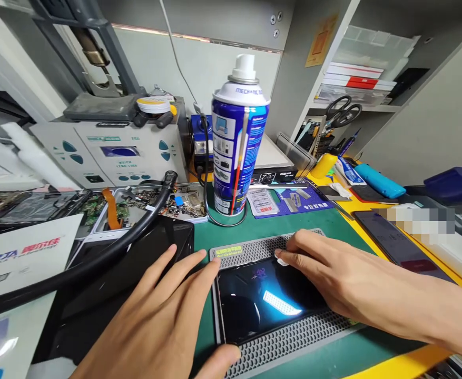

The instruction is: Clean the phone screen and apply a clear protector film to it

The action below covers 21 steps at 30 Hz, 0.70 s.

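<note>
Black and glossy, the phone (pixel 262 300) lies on a grey perforated mat (pixel 294 342) near the front edge of the green surface (pixel 203 237). The right hand (pixel 329 273) reaches across its far end, grip narrow, fingertips pinning a small white wad (pixel 281 260) to the glass. The left hand (pixel 163 316) lies flat at the mat's left edge, grip wide, fingers spread, holding nothing. A blue spray can (pixel 236 152) stands behind the mat.

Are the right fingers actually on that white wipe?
Touching: head view shows fingers of the right hand pressing the white wipe onto the black phone, no gap.
</note>
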Tool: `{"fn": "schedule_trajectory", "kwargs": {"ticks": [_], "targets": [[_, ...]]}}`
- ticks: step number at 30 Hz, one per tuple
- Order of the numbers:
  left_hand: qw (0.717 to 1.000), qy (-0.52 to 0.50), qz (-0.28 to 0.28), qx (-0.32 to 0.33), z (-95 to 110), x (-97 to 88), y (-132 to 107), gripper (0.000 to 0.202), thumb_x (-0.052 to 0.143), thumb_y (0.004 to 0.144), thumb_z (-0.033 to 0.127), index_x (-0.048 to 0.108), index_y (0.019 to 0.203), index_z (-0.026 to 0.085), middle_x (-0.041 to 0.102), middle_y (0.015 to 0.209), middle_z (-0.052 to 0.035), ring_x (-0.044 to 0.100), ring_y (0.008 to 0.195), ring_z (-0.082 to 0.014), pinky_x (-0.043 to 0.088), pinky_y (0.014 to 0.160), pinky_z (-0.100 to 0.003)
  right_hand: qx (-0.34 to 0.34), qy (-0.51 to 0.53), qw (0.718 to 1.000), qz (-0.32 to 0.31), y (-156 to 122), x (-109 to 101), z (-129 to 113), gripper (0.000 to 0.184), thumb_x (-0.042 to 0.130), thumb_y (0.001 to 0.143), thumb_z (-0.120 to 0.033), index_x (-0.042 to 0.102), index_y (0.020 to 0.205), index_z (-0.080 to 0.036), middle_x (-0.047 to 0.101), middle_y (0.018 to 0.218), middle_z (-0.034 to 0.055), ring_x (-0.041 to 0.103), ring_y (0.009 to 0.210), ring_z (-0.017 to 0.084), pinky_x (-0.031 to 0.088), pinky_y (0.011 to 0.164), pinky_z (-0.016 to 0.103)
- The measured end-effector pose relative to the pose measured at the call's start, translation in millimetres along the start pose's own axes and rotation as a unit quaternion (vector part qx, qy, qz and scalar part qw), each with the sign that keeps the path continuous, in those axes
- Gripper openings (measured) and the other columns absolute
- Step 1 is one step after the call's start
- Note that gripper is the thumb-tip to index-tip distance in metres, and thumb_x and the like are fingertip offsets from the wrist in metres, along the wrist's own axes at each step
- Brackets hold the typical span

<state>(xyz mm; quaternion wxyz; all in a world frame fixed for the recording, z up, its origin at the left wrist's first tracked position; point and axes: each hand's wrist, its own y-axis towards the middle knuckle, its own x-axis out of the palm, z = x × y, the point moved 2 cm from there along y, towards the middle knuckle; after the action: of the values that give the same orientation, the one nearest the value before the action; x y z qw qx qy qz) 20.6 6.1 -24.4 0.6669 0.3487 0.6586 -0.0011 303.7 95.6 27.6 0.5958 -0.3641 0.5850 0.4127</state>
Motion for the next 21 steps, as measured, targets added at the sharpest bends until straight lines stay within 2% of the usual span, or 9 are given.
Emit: {"fn": "schedule_trajectory", "kwargs": {"ticks": [4,8,11,13,16,21], "targets": [[1.0,-0.02,-0.004,-0.02,4,-11.0,8,0.07,0.067,0.088,0.057,0.055,0.142,0.015,0.073,0.136,-0.0134,0.066,0.132,-0.033,0.046,0.124,-0.046,-0.015,-0.014,1.0,-0.006,22,0,-12,0.041,0.04,0.1,-0.001,0.071,0.126,-0.009,0.063,0.1,0.0117,0.066,0.086,0.023,0.06,0.072,0.033],[0.999,-0.034,-0.002,-0.04,5,-18.1,13,0.07,0.071,0.086,0.054,0.055,0.141,0.013,0.072,0.136,-0.0163,0.065,0.133,-0.0364,0.046,0.124,-0.051,-0.048,0.006,0.999,-0.012,43,1,-25,0.036,0.05,0.097,-0.001,0.07,0.127,-0.008,0.063,0.099,0.0101,0.064,0.08,0.023,0.058,0.065,0.033],[0.998,-0.045,-0.001,-0.043,4,-19.9,14,0.072,0.071,0.086,0.055,0.055,0.141,0.011,0.072,0.137,-0.0181,0.065,0.133,-0.0377,0.047,0.122,-0.053,-0.095,-0.027,0.995,0.002,61,-1,-33,0.032,0.051,0.097,-0.002,0.071,0.122,-0.004,0.063,0.095,0.0115,0.064,0.079,0.026,0.058,0.064,0.036],[0.997,-0.054,-0.002,-0.046,4,-20.4,14,0.072,0.07,0.088,0.057,0.056,0.142,0.012,0.071,0.139,-0.0182,0.065,0.134,-0.0378,0.048,0.121,-0.053,-0.118,-0.036,0.992,0.006,72,-1,-38,0.029,0.05,0.099,-0.004,0.072,0.119,-0.002,0.064,0.094,0.0123,0.064,0.082,0.027,0.058,0.066,0.037],[0.997,-0.051,-0.003,-0.052,5,-20.4,14,0.071,0.066,0.092,0.06,0.056,0.142,0.012,0.069,0.141,-0.0187,0.064,0.135,-0.0377,0.05,0.119,-0.053,-0.115,0.011,0.993,0.004,83,0,-41,0.026,0.051,0.103,-0.007,0.072,0.119,-0.004,0.065,0.097,0.011,0.063,0.085,0.024,0.059,0.073,0.035],[0.999,-0.025,0.015,-0.035,7,-21.9,17,0.07,0.063,0.095,0.06,0.054,0.141,0.007,0.071,0.137,-0.0216,0.067,0.13,-0.0368,0.053,0.115,-0.055,-0.119,0.034,0.992,-0.003,82,2,-47,0.033,0.044,0.107,-0.008,0.066,0.132,-0.005,0.068,0.11,0.0148,0.067,0.104,0.027,0.061,0.086,0.038]]}}
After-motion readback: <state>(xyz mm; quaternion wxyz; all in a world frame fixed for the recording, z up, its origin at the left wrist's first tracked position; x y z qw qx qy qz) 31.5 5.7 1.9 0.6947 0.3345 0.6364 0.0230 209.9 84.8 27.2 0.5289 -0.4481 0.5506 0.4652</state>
